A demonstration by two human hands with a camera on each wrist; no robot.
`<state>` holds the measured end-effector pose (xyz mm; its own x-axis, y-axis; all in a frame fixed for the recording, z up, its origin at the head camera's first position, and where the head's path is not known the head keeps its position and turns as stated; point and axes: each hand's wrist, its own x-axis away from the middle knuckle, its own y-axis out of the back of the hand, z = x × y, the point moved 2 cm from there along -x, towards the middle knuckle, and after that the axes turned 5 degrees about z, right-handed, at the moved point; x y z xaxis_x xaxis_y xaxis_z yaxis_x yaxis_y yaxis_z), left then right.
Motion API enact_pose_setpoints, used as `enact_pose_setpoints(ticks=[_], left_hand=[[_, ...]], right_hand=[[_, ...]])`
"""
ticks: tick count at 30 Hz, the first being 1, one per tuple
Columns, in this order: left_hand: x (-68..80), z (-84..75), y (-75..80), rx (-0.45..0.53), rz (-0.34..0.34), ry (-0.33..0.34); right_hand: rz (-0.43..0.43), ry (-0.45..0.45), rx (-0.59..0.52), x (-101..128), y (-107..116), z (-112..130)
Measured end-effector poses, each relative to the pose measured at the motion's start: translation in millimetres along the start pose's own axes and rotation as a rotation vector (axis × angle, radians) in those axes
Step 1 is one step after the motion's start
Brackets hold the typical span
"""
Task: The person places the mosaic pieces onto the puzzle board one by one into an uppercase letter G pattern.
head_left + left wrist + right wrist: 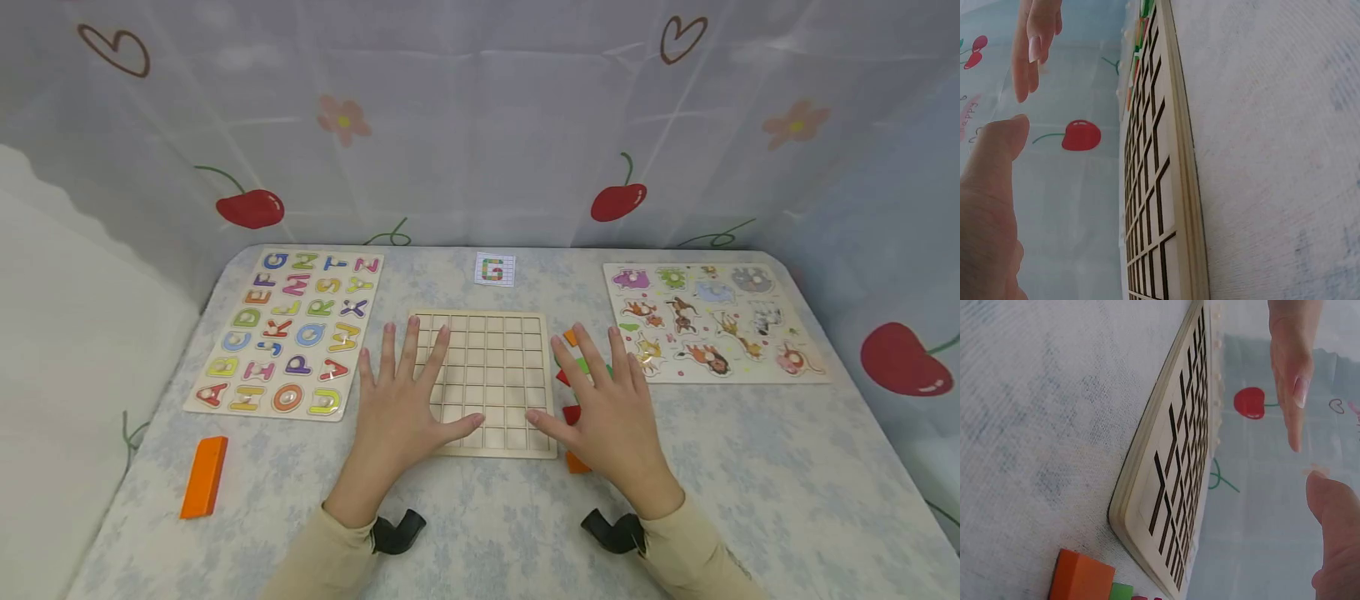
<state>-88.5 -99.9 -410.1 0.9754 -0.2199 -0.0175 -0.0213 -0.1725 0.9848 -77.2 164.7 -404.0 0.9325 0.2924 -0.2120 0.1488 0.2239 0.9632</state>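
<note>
A square wooden grid board (495, 375) lies in the middle of the table, its cells bare where they show. Over its left side my left hand (401, 412) is held with fingers spread and straight, gripping nothing. My right hand (611, 417) spreads its fingers in the same way past the board's right edge. Both wrist views show the hands raised above the board. Partly hidden under the right hand are several small blocks: an orange block (577, 463), a red block (572, 414) and green ones. Behind the board lies a small card (495, 270) with a coloured letter G on a grid.
An alphabet puzzle board (288, 333) lies at the left, an animal puzzle board (712, 325) at the right. Near the left edge of the table (465, 533) is a long orange block (203, 477). A patterned curtain (480, 125) hangs behind the table.
</note>
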Motion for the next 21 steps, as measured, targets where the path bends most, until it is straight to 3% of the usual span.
enact_pose_setpoints(ticks=[13,21], left_hand=[[0.1,15.2,-11.4,0.057,0.004,0.003],[6.1,27.0,-24.5,0.178,0.095,0.04]], right_hand=[[0.024,-0.013,-0.028,0.8,-7.0,-12.2],[0.003,0.001,-0.035,1.3,-9.7,-24.1]])
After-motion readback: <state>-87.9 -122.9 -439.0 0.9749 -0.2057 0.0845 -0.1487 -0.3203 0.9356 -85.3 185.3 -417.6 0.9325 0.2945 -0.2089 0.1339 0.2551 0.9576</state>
